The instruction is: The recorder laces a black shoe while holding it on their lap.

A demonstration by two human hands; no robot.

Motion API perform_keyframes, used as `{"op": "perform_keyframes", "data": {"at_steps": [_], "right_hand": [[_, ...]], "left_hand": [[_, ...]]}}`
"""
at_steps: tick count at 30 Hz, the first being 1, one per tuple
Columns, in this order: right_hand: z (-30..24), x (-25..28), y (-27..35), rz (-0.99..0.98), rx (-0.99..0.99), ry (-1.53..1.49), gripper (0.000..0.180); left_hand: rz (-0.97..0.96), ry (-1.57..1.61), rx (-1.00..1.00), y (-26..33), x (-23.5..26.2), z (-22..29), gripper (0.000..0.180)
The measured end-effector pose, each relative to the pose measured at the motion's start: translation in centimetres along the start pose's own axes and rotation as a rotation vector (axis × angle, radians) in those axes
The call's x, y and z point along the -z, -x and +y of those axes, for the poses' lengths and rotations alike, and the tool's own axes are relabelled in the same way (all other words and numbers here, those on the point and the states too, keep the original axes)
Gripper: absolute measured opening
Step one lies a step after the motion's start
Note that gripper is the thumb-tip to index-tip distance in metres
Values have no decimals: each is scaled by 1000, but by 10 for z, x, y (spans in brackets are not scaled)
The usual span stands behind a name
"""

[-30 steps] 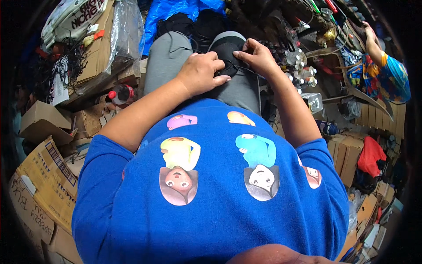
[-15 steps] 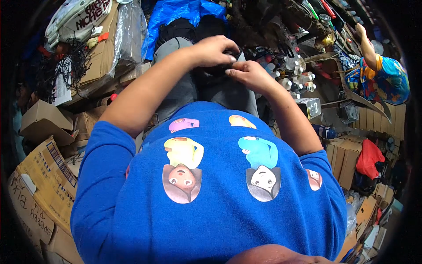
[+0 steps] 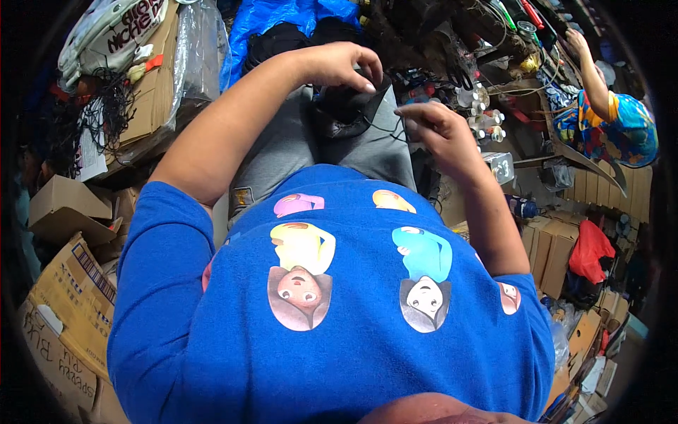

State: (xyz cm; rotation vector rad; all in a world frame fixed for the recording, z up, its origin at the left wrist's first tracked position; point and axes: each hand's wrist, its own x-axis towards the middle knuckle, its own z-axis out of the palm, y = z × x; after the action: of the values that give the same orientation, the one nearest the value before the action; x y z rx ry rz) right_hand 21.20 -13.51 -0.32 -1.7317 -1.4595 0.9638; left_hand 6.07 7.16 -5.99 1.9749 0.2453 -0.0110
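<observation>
A black shoe [image 3: 337, 120] rests in my lap, on my grey-trousered thighs. My left hand [image 3: 346, 67] curls over its far end, thumb and fingers closed at the opening; the exact grip is partly hidden. From the near right side of the shoe a thin black shoelace [image 3: 385, 131] runs out to my right hand [image 3: 446, 136]. That hand is raised off to the right, its fingers pinched around the lace. Two dark rounded shapes [image 3: 279, 44] lie beyond my knees, too dark to make out fully.
A blue plastic sheet [image 3: 247, 28] spreads at the far side. To the left are a tangle of black cords [image 3: 106, 124] on cardboard and an open carton [image 3: 70, 208]. Several small bottles [image 3: 487, 124] stand at the right, where another person's arm [image 3: 597, 85] shows in a colourful sleeve.
My right hand has moved away from the shoe, right and a little nearer, drawing the lace out. My left hand has shifted slightly farther away; more of the shoe now shows.
</observation>
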Motion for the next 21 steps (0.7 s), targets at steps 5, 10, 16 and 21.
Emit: {"op": "perform_keyframes", "data": {"at_steps": [5,10,16,21], "right_hand": [[32,-14,-33,203,67,158,28],[11,-23,-54,99,-97,504,38],[37,-3,-68,61,-6,378,29],[68,-22,-75,41,-15,81,30]], "left_hand": [[118,-473,-110,45,-11,28,43],[221,-738,-146,73,-59,20,40],[431,-795,-140,64,-84,36,33],[384,-746,-21,69,-86,36,34]]}}
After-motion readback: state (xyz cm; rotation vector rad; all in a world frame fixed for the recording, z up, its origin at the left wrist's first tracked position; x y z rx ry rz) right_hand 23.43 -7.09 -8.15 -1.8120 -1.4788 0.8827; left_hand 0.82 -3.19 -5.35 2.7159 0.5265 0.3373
